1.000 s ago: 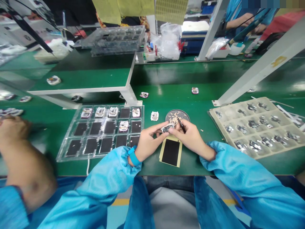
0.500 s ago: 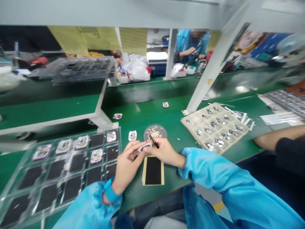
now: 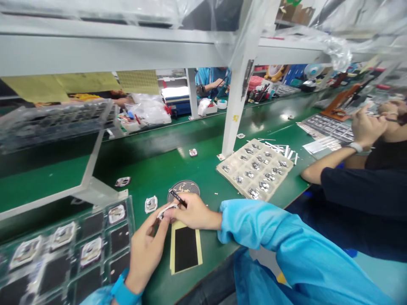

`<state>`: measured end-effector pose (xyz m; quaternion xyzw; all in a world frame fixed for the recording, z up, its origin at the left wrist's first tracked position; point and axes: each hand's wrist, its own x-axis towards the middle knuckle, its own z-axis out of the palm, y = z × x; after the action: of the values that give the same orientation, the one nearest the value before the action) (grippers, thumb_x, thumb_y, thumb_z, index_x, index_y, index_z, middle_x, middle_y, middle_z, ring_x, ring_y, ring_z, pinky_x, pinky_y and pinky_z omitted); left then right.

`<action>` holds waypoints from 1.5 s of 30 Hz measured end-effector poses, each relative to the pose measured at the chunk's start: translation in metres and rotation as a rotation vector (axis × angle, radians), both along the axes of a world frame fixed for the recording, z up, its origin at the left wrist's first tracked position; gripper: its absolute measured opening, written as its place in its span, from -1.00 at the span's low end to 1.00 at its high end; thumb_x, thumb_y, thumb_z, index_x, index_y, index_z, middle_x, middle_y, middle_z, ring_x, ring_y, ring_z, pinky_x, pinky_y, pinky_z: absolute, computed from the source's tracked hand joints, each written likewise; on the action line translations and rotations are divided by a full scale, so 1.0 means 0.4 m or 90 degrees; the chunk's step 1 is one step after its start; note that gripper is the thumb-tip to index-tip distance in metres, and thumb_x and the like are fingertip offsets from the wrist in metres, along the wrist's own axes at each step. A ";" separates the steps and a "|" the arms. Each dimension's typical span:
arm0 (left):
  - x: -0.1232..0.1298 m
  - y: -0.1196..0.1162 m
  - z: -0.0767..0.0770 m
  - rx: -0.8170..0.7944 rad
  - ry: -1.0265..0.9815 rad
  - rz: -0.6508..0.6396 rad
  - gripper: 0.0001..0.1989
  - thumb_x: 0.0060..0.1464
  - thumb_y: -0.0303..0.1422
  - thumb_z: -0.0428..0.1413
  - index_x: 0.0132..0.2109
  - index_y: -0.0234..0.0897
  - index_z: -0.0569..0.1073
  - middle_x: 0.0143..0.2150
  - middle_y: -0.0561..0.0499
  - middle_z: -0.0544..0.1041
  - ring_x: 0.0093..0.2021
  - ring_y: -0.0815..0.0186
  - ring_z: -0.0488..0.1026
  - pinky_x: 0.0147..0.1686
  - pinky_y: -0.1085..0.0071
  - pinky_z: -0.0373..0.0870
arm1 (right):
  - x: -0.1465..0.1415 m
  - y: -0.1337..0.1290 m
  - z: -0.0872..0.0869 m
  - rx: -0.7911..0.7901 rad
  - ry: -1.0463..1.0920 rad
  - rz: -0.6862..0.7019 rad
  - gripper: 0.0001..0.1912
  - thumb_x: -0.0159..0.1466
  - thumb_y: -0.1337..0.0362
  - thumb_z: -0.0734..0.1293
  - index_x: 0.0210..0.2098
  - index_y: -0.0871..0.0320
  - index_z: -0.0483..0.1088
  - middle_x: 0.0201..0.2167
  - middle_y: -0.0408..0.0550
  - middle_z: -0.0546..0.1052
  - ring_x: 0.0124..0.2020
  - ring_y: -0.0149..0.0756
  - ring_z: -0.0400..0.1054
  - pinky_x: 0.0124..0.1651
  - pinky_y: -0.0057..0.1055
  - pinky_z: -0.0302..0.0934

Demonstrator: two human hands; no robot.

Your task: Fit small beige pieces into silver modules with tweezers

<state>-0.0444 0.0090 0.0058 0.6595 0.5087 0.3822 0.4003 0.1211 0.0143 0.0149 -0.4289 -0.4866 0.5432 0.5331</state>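
the left hand [image 3: 146, 250] pinches a small metal part [image 3: 165, 211] steady for the slim black tool [image 3: 177, 198] clenched in the right hand [image 3: 195, 214].

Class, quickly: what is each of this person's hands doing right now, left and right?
Left hand: closed, pinching a small silver part.
Right hand: closed, holding a slim black tool.

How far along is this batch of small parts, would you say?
Several parts already sit in the clear tray; other pockets show only black pads. The left hand holds one part while the right hand works it with a black tool. Left to do: the beige tray, full of metal parts.
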 end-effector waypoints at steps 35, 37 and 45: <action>-0.020 0.057 0.028 -0.134 0.235 0.028 -0.33 -0.18 0.21 0.18 -0.07 -0.16 0.63 -0.17 -0.05 0.70 -0.30 0.06 0.58 -0.40 0.30 0.43 | 0.093 0.018 -0.048 0.389 -0.461 0.003 -0.70 0.35 0.05 0.40 -0.18 0.19 0.50 -0.05 0.06 0.58 0.03 -0.32 0.47 0.15 -0.49 0.30; -0.024 0.059 0.018 -0.106 0.236 0.018 -0.34 -0.15 0.22 0.18 -0.06 -0.16 0.63 -0.16 -0.04 0.70 -0.33 0.08 0.58 -0.40 0.31 0.43 | 0.095 0.015 -0.043 0.382 -0.486 0.008 -0.70 0.38 0.04 0.37 -0.17 0.19 0.48 -0.03 0.05 0.57 0.04 -0.33 0.46 0.16 -0.50 0.29; -0.026 0.065 -0.001 -0.158 0.146 0.014 -0.39 -0.15 0.13 0.25 -0.06 -0.20 0.62 -0.11 -0.07 0.70 0.02 -0.08 0.59 0.10 0.12 0.44 | 0.094 -0.006 -0.021 0.339 -0.546 0.057 -0.73 0.45 0.07 0.28 -0.09 0.16 0.41 0.05 0.04 0.51 0.08 -0.31 0.42 0.03 -0.47 0.34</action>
<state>-0.0548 0.0351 0.0056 0.6386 0.6017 0.2430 0.4136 0.1587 0.0119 0.0064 -0.4414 -0.8012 0.1979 0.3522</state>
